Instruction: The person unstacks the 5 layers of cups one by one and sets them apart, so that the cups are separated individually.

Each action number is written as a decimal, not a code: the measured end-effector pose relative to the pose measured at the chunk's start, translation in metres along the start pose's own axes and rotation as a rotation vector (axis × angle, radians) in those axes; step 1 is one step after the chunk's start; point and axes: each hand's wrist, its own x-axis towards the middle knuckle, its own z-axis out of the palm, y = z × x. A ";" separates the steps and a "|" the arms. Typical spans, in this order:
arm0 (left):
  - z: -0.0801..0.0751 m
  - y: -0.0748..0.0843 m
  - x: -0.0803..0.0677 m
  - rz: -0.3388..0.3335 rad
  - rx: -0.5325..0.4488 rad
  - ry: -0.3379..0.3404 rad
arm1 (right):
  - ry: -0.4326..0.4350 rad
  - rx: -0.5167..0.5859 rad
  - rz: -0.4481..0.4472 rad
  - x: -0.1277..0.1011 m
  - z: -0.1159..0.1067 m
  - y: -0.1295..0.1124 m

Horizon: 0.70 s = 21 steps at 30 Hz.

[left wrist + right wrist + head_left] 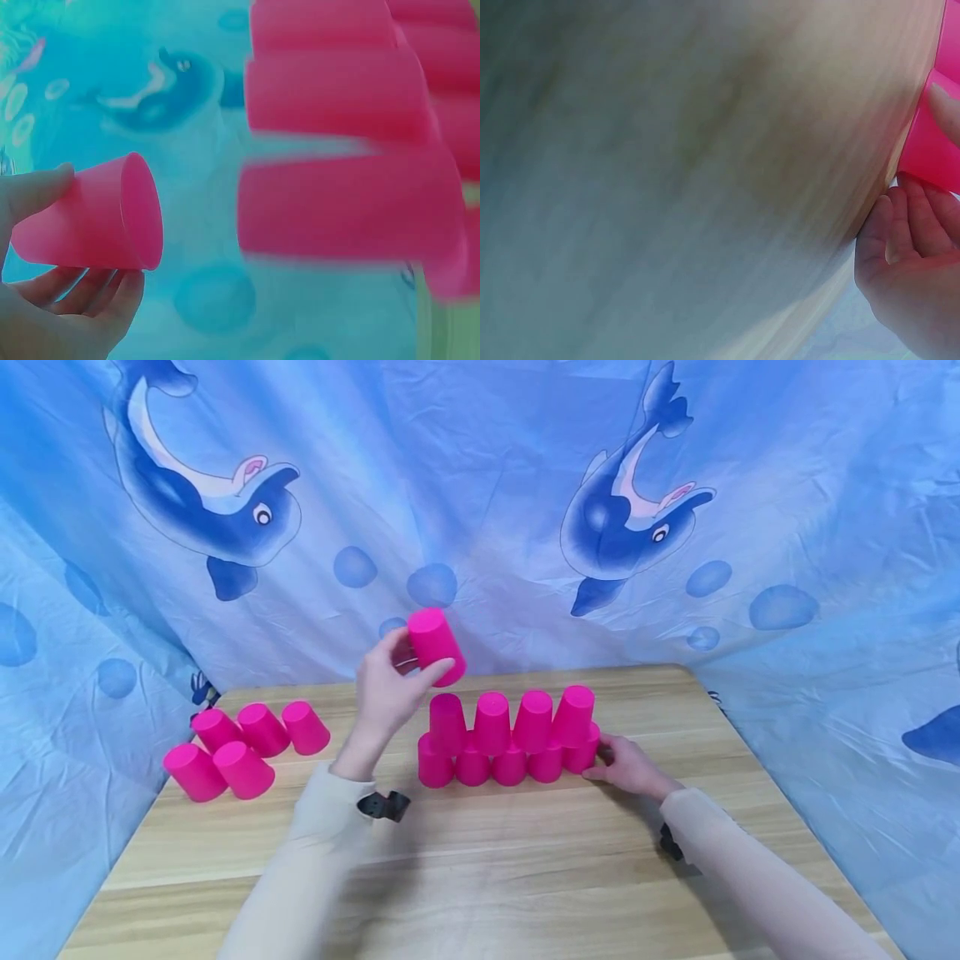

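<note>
Pink plastic cups stand upside down in two tiers on the table. The upper tier (492,724) rests over the gaps of the lower tier (509,766). My left hand (392,687) grips another pink cup (435,647) between thumb and fingers, raised above the stack's left end and slightly tilted. In the left wrist view that cup (82,217) has its open rim facing the stacked cups (345,206). At the stack's right end my right hand (630,766) holds the end cup (581,753) of the lower tier, thumb in front and fingers behind.
A loose group of several upside-down pink cups (243,768) stands at the table's left side. The wooden table (480,877) meets a blue curtain (465,468) printed with dolphins at the back and sides. A dark wrist strap (382,806) shows on the left sleeve.
</note>
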 end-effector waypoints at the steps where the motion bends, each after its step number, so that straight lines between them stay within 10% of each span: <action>1: -0.007 -0.003 0.000 -0.012 0.025 0.013 | 0.000 -0.001 0.001 0.000 0.000 0.000; 21: -0.090 -0.078 -0.046 -0.282 0.362 0.075 | -0.004 0.006 -0.036 -0.001 -0.001 0.000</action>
